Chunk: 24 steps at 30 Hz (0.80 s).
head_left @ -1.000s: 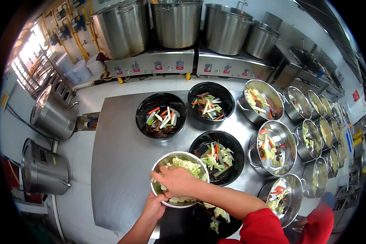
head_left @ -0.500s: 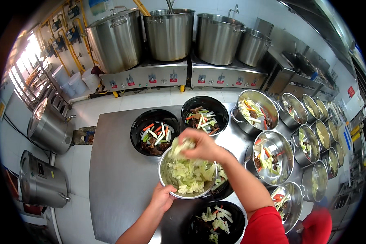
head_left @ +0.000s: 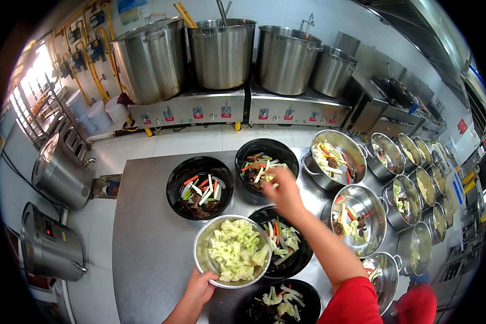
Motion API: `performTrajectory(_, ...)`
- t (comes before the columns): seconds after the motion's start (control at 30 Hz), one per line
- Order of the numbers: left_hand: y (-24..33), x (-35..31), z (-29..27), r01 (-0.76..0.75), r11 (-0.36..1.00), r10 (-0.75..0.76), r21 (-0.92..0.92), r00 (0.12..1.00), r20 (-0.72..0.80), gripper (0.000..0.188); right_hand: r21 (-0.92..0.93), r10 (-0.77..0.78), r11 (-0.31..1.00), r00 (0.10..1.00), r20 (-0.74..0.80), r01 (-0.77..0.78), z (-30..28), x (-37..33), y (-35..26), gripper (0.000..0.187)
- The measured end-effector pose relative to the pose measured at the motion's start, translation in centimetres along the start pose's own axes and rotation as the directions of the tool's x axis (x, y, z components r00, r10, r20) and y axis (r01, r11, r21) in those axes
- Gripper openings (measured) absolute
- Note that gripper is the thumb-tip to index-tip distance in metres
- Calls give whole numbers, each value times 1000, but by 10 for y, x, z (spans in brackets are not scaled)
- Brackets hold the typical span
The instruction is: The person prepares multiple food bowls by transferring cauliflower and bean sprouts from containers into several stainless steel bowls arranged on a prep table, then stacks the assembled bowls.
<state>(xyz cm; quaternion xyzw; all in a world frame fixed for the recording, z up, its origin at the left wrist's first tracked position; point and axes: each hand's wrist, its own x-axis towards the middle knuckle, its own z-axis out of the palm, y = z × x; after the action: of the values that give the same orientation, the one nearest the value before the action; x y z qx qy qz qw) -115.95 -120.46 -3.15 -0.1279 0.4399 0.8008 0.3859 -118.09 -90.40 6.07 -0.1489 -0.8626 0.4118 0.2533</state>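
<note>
Cauliflower: I am seeing a pale heap of cauliflower [head_left: 236, 251] lying in a steel bowl [head_left: 202, 249], just above the table and partly overlapping the middle black bowl [head_left: 303, 256] in my view.
Left hand: the left hand [head_left: 200, 287] is gripping the steel bowl by its near-left rim, thumb over the edge.
Right hand: the right hand [head_left: 282, 189] is hovering above the near-right edge of the far black bowl [head_left: 271, 148], fingers curling and blurring; I cannot tell whether anything is sitting between them.
Reach: the cauliflower is lying toward me and leftward from the right hand, well apart from it; the round bowl is giving no long axis, and the left hand is being the nearer one.
Black bowls: the left black bowl [head_left: 201, 164] and the near black bowl [head_left: 311, 303] are also holding cut vegetables.
Table: all four are standing on a steel table [head_left: 151, 232], with steel pots [head_left: 319, 180] lining its right side.
Back wall: tall stockpots [head_left: 224, 59] are standing on a stove [head_left: 186, 112].
Floor: two steel drums [head_left: 51, 243] are standing at left.
</note>
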Motion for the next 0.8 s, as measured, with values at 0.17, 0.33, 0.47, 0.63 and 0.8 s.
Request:
performTrajectory(0.17,2,-12,-8,-43,999,43,-10,998,34,64,-131,-482,783,726,490,608,55,-89,-32,46)
performTrajectory(0.33,4,-22,-14,-48,995,49,-83,999,12,63,-187,-484,699,649,587,690,79,-105,-44,54)
performTrajectory(0.47,4,-23,-24,-41,994,42,-102,999,0,62,-125,-419,753,617,666,646,104,-104,-43,53)
performTrajectory(0.63,5,-20,-37,-49,989,42,-137,997,-58,60,33,-397,833,556,730,552,124,-103,-49,49)
performTrajectory(0.8,28,-23,-43,-115,989,109,-95,992,-58,60,94,-506,716,422,753,692,111,-105,-63,47)
